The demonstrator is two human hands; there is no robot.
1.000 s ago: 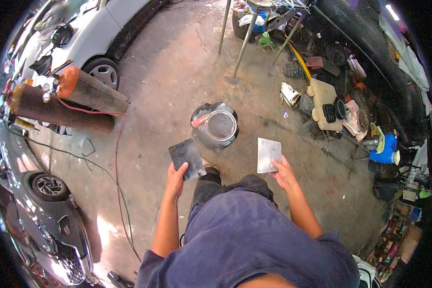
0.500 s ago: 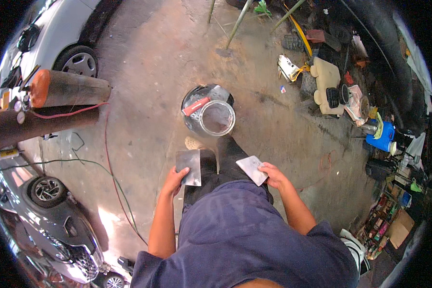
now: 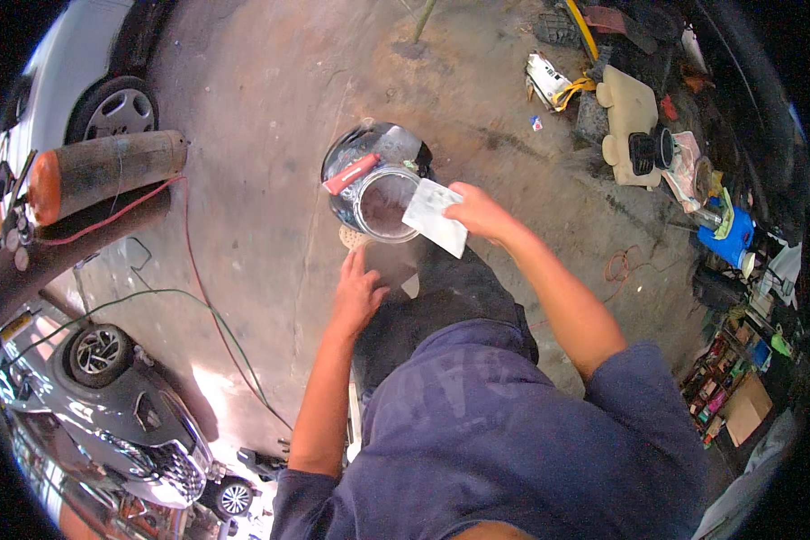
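The right hand (image 3: 479, 214) grips a pale flat plate (image 3: 436, 219) by its edge, the plate tilted and reaching over the right side of an open round tin (image 3: 388, 203). The left hand (image 3: 358, 292) is lower and to the left, just short of the tin, its fingers stretched forward; whether it holds anything I cannot tell. The tin sits on a dark, round, glossy base (image 3: 340, 205), its inside greyish brown. A red-handled tool (image 3: 351, 174) lies on the base, just beside the tin's upper left rim.

Below the base a perforated beige shoe (image 3: 349, 237) shows, near the left fingertips. Around it spreads a stained concrete floor (image 3: 243, 180). To the left, red (image 3: 192, 252) and green hoses (image 3: 144, 293) trail past two gas cylinders (image 3: 121, 171), with a white car (image 3: 58, 85) and a grey car (image 3: 108, 405) beyond. To the right lie a cream plastic tank (image 3: 630, 103) and a blue container (image 3: 733, 238).
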